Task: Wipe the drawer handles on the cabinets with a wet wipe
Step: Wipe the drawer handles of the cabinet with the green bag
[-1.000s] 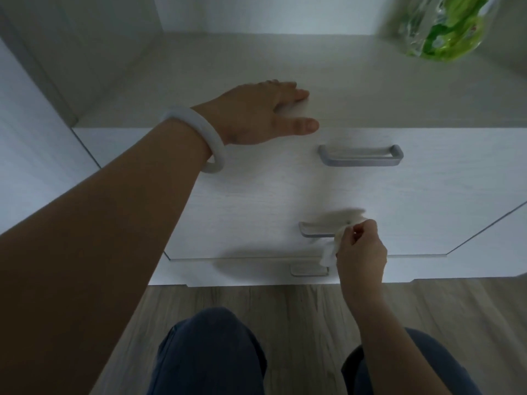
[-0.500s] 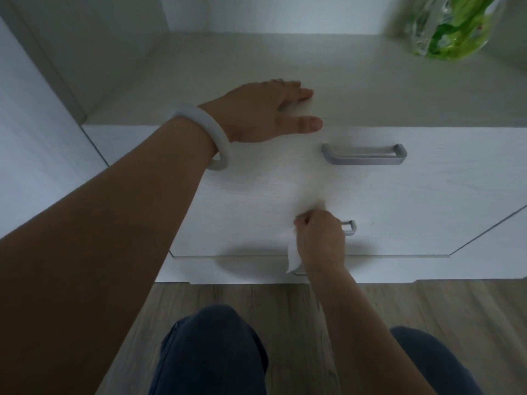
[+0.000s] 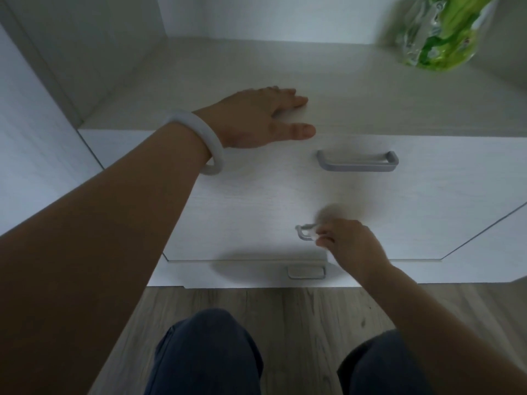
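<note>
White wipe [image 3: 314, 236] mostly hidden, blurred.

Home, white drawer cabinet [image 3: 256, 201], wood floor [image 3: 299, 315]

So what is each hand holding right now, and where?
Right hand pinches the bunched wet wipe against the middle handle. Left hand holds nothing, flat on the cabinet top.

pale cabinet top [image 3: 370, 89], green packet [image 3: 439, 32], left hand [image 3: 256, 118]
</note>
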Tool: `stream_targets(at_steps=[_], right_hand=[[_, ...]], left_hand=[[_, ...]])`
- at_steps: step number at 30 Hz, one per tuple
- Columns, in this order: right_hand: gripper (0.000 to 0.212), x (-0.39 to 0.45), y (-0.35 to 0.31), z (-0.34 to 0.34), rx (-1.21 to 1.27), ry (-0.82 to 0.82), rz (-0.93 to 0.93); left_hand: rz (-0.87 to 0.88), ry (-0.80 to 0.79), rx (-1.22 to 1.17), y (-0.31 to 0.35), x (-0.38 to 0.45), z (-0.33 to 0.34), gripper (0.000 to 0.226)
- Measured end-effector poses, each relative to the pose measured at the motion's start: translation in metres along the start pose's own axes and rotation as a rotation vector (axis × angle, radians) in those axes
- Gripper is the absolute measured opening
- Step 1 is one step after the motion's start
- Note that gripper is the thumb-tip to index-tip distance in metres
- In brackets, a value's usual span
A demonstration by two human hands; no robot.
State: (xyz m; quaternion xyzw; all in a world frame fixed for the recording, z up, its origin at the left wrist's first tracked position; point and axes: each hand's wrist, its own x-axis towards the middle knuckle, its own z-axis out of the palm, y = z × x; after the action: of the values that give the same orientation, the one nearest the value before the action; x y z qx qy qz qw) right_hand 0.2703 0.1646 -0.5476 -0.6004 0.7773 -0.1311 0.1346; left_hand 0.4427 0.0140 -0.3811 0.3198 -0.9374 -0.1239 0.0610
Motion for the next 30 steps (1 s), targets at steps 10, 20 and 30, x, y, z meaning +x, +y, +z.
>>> stream_targets(at_steps=[10, 20, 30], right_hand=[[0.012, -0.003, -0.029, 0.032, -0.042, 0.081, 0.008], [0.013, -0.008, -0.007, 0.028, 0.008, 0.219, 0.037], [0.004, -0.029, 0.047, 0.011, -0.108, 0.417, -0.059]], left_hand=[[-0.018, -0.003, 0.002, 0.003, 0.0, 0.0, 0.074], [-0.018, 0.0, 0.012, 0.004, 0.0, 0.0, 0.073], [-0.009, -0.003, 0.021, 0.002, -0.001, 0.0, 0.073]])
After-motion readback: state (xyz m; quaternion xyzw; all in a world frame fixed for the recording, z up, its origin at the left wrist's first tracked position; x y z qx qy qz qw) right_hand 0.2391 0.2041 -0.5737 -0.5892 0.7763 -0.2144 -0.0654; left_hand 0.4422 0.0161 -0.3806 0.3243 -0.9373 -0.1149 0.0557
